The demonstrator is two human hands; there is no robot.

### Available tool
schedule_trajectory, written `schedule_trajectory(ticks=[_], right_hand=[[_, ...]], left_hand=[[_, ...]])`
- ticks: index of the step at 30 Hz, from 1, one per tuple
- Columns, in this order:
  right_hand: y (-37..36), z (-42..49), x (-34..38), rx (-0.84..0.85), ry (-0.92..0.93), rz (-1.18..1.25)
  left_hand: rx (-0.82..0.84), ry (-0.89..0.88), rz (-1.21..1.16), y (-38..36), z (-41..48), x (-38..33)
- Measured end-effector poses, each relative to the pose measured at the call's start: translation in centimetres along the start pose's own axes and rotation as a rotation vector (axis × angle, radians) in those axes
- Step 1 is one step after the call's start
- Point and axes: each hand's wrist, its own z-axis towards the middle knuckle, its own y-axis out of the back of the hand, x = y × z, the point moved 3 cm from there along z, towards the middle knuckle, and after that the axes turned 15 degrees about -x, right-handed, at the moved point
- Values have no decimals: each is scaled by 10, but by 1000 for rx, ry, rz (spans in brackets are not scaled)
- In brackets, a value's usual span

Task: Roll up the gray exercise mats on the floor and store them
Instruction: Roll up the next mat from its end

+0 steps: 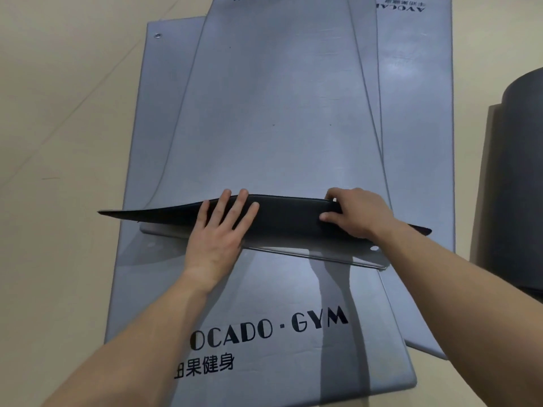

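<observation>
Several gray exercise mats lie stacked and overlapping on the floor. The top mat runs away from me, and its near end is folded over, showing a dark underside. My left hand presses flat on this fold with fingers spread. My right hand grips the fold's upper edge, thumb underneath. Below lies a mat with black "GYM" lettering. Another mat sticks out on the right.
A dark rolled mat stands at the right edge, close to the stack. Beige tiled floor spreads to the left and behind. A metal eyelet marks the far left corner of a lower mat.
</observation>
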Motion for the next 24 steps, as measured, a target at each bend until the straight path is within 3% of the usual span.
schedule_trajectory(ticks=[3,5,10,14,19,24], right_hand=[[-1,-23,22,-457,188,-230],[-16,-38,34,-575,215,-294],[-57,-31,32,-276,52,-343],[-66,1,17,-119,109,-284],[-77,15,5,-20,156,-216],[-56,13,15,165,203,-218]], left_hand=[[176,23,12,-13,13,13],[240,6,8,-22,22,17],[365,-30,-37,-43,42,19],[346,45,-88,-54,45,33],[234,-179,-9,-69,40,62],[513,-74,-151,-45,34,48]])
